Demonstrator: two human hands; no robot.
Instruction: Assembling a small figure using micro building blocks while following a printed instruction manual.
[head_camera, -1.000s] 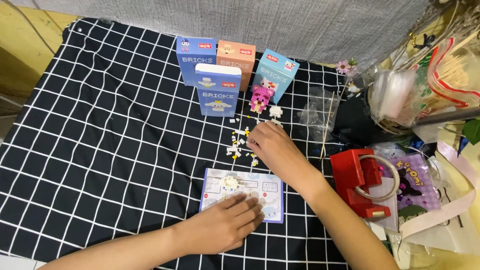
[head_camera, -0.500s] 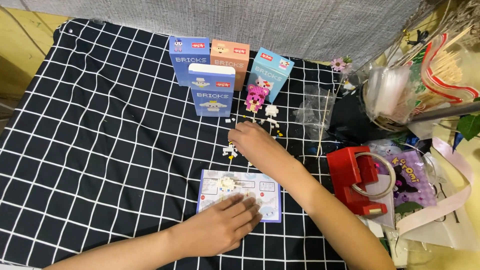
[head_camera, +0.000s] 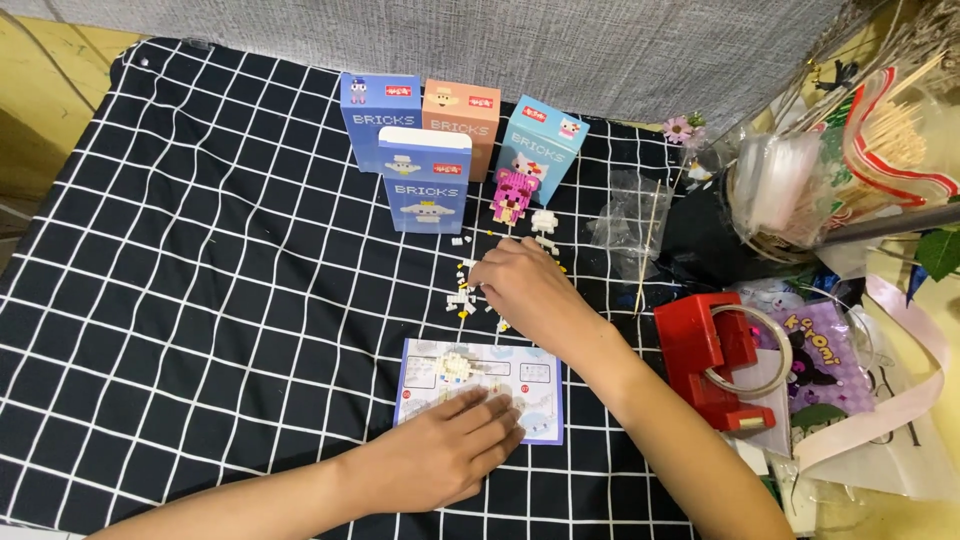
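White loose bricks (head_camera: 462, 298) lie beyond the instruction sheet (head_camera: 483, 402), long axis sideways; your left hand (head_camera: 440, 455) presses flat there, right hand (head_camera: 525, 285) pinches among them; four boxes (head_camera: 424, 180) upright behind.

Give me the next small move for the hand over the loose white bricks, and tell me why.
Probably pinch one piece and carry it back. The right hand is curled over the scattered small white and yellow bricks, while the left hand lies flat on the printed instruction sheet beside the small half-built cream figure, which looks unfinished.
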